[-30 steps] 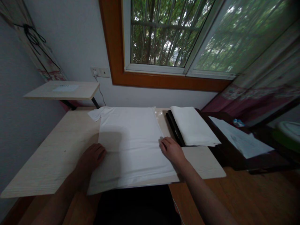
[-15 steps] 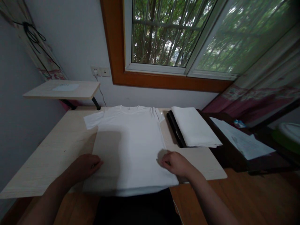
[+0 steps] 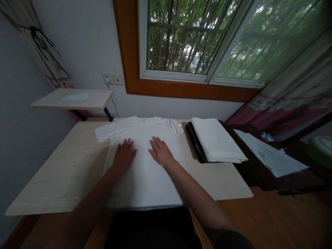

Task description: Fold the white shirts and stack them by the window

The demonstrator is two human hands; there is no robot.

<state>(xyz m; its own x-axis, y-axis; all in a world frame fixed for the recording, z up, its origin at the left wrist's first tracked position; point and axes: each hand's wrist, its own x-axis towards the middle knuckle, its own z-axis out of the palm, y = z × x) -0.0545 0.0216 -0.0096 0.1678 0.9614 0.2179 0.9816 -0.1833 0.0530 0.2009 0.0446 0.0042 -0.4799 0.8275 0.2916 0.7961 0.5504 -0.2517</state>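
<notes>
A white T-shirt (image 3: 146,173) lies spread out on the light wooden table (image 3: 59,166), its collar toward the wall and its hem at the front edge. Both sleeves stick out to the sides, with small creases near the shoulders. My left hand (image 3: 124,155) rests flat on the left part of the chest, fingers apart and pointing away from me. On the right part, my right hand (image 3: 161,151) also lies palm down with its fingers spread. Neither hand grips the fabric.
Right of the shirt, folded white cloth (image 3: 218,140) lies on a black flat object (image 3: 195,143). A raised shelf (image 3: 75,98) with a paper stands at the back left. Farther right, a sheet of paper (image 3: 269,154) lies on a dark surface. A window is behind.
Both hands have let go of the shirt's lower side edges. They have moved inward and up onto its chest, opening flat. The hem no longer flares toward me.
</notes>
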